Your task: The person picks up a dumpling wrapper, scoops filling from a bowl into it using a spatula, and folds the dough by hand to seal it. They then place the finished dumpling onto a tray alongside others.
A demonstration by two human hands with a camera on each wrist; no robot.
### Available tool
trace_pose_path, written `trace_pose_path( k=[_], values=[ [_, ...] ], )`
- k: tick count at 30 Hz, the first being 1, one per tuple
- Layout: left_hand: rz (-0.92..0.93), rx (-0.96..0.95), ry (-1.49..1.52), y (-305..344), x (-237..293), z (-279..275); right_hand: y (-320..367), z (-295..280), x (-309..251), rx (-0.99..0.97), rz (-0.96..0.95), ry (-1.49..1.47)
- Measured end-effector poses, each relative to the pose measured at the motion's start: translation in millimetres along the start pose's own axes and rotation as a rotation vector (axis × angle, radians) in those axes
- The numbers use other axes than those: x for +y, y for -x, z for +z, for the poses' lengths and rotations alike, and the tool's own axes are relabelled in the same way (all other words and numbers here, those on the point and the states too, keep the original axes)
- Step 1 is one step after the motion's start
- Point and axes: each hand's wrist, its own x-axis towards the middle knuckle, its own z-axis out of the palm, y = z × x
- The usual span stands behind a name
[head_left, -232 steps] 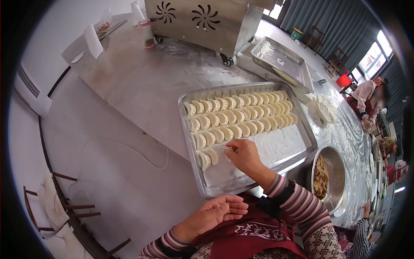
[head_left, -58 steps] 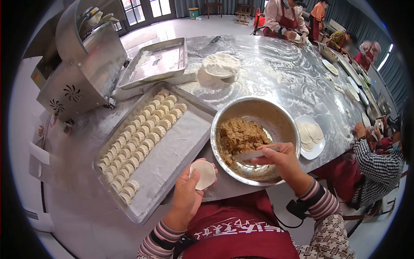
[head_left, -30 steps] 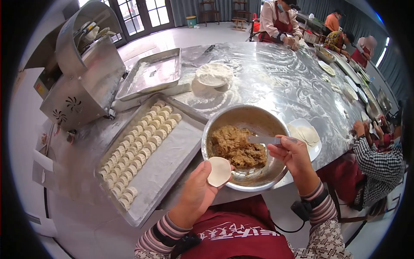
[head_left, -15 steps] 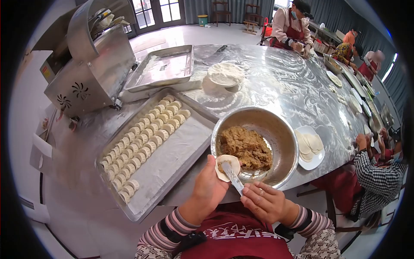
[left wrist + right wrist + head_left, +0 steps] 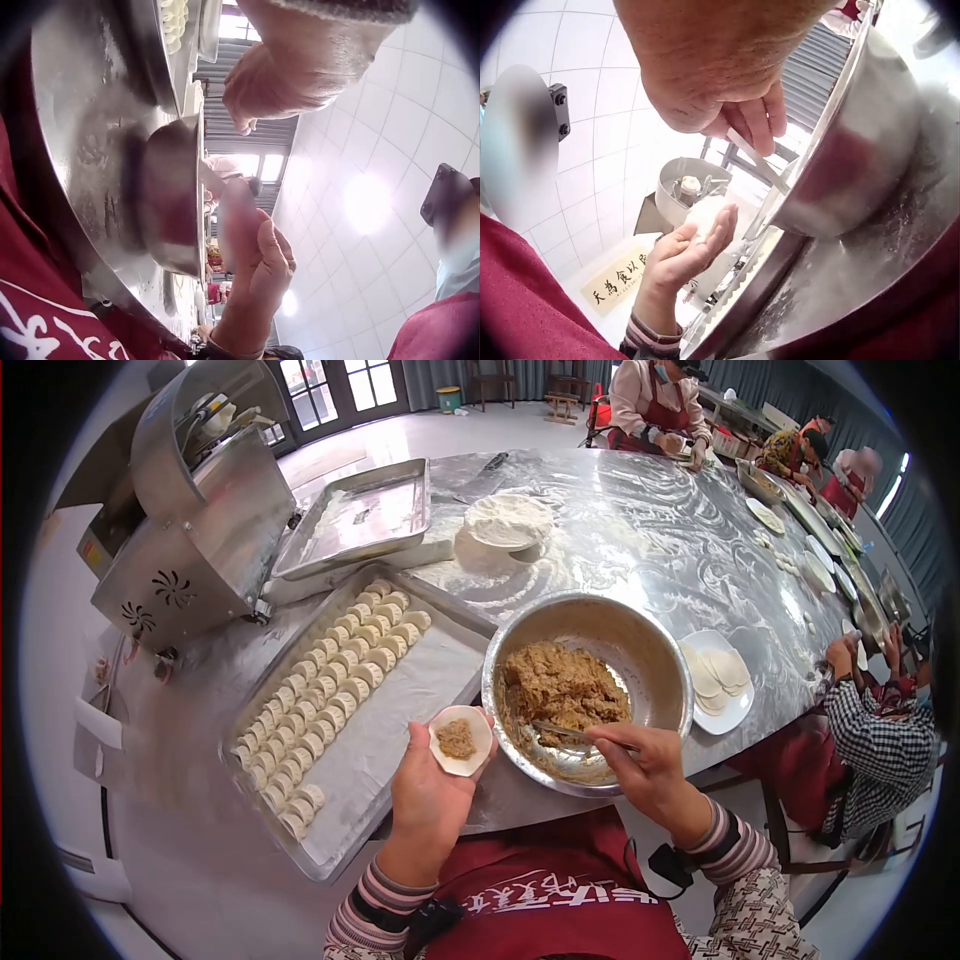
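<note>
In the head view, a round dumpling wrapper (image 5: 481, 735) lies across the fingers of my left hand (image 5: 428, 800), its thumb up at the wrapper's edge. A small lump of brown filling (image 5: 456, 740) sits in the wrapper's middle. My right hand (image 5: 652, 772) grips a narrow flat metal spatula (image 5: 558, 729), whose blade dips into the filling mass (image 5: 562, 682) inside the steel bowl (image 5: 684, 678). From the right wrist view, the spatula (image 5: 759, 163) slants over the bowl rim, and the cupped left hand (image 5: 681, 262) is beyond it.
Left of the bowl, a metal tray (image 5: 345, 830) carries rows of folded dumplings (image 5: 340, 705). A white plate (image 5: 738, 715) with stacked wrappers (image 5: 718, 675) is to the right. Farther back are a flour bowl (image 5: 508, 522), another tray (image 5: 360, 520), a steel machine (image 5: 195, 530) and other people.
Dumpling placing at the tray gave way to wrapper and spatula work. The spatula put filling on the wrapper, then returned to the bowl; the left hand moved left, off the bowl's edge.
</note>
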Motion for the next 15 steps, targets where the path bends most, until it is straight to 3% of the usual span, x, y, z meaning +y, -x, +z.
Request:
trace_pose_path(
  k=[9, 12, 14, 15],
  values=[
    [-0.027, 0.053, -0.027, 5.8, 1.5, -6.9, -2.8, 19.4, 10.4, -0.138, 0.027, -0.008],
    [-0.021, 0.043, -0.044, 5.7, -0.6, -13.1, -4.1, 15.3, 5.3, -0.148, 0.150, -0.094],
    [-0.031, 0.042, -0.042, 4.1, -4.2, -20.3, -4.3, 12.6, 7.1, -0.051, 0.424, -0.403],
    [-0.031, 0.042, -0.041, 3.6, -5.4, -22.5, -5.5, 10.7, 8.9, -0.052, 0.424, -0.402]
  ],
)
